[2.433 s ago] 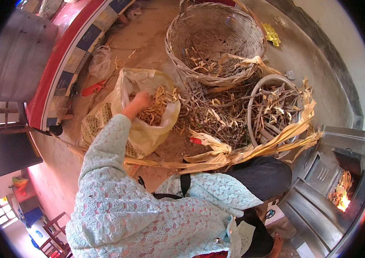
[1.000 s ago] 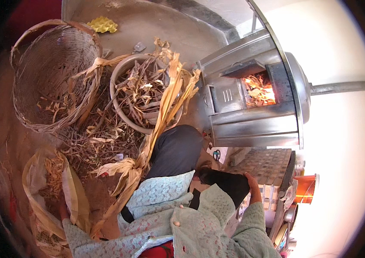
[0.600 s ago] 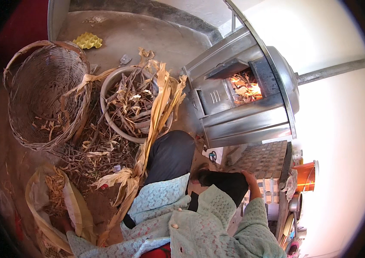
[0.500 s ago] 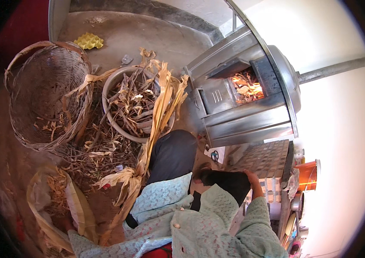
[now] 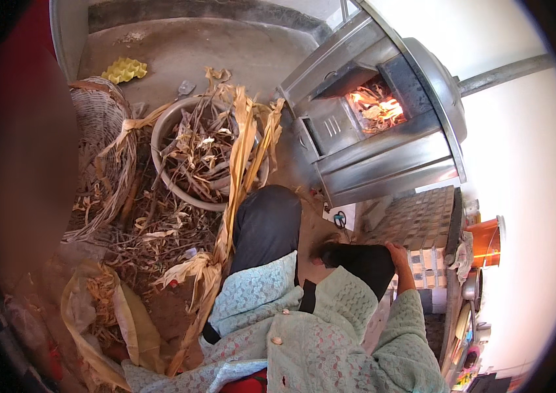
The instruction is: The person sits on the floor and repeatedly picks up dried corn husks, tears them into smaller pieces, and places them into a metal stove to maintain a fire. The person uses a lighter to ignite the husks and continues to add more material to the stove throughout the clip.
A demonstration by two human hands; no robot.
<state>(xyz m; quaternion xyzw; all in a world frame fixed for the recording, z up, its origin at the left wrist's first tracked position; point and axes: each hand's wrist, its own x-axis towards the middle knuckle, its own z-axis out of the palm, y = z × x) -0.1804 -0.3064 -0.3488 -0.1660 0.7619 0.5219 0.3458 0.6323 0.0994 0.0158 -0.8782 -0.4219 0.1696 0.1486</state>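
My right hand rests on my dark-trousered right knee, fingers lying over it and holding nothing. On the left, my sleeve reaches to an open pale sack with dry plant scraps inside. My left hand is mostly hidden at the sack, so its fingers do not show. Beside my left leg leans a bundle of dry corn stalks. It lies against a round tub filled with sticks and dry husks. Ahead to the right, a metal stove has its firebox open, with flames burning inside.
A wicker basket stands at the left, partly covered by a blurred dark patch. Loose twigs litter the floor. A yellow egg-tray piece lies farther off. Scissors lie by a brick-patterned block; an orange bucket stands behind.
The view has shifted slightly, and a blurred dark patch now covers much of the basket. My right hand stays on my knee; my left sleeve remains by the sack.
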